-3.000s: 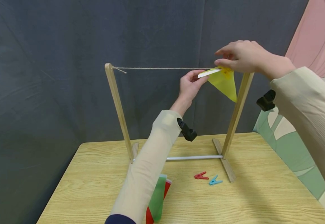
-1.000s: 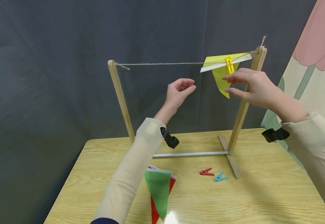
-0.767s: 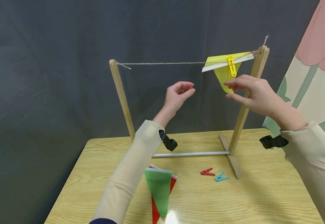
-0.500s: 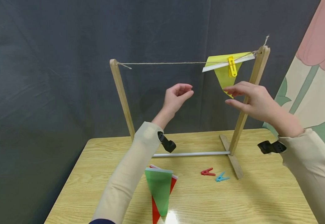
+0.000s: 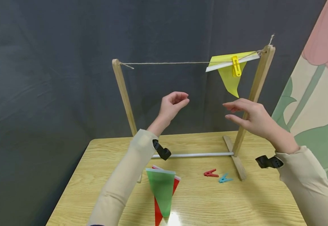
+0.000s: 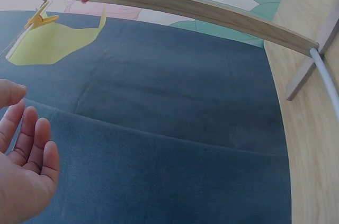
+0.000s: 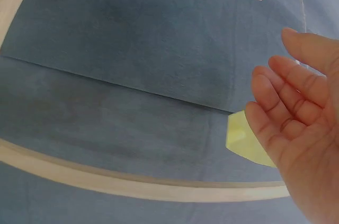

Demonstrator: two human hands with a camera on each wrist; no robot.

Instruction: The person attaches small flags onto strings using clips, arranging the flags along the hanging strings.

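Observation:
A yellow triangular pennant hangs folded over the string near the right post, its white edge slanting across the front. One yellow clothespin clamps it there. Just below the pennant's tip is my right hand, thumb and fingers apart, holding nothing. My left hand hovers below the string left of the pennant, fingers loosely curved and empty. On the table lie a green pennant over a red pennant, plus a red clothespin and a blue clothespin.
The wooden frame has a left post, a right post and a white crossbar low between them. It stands on the wood-grain table. A dark curtain hangs behind, with a floral panel at right.
Both hands have let go of the yellow pennant and come down away from the string. The pennant and its yellow clothespin stay on the string. The head view has shifted slightly.

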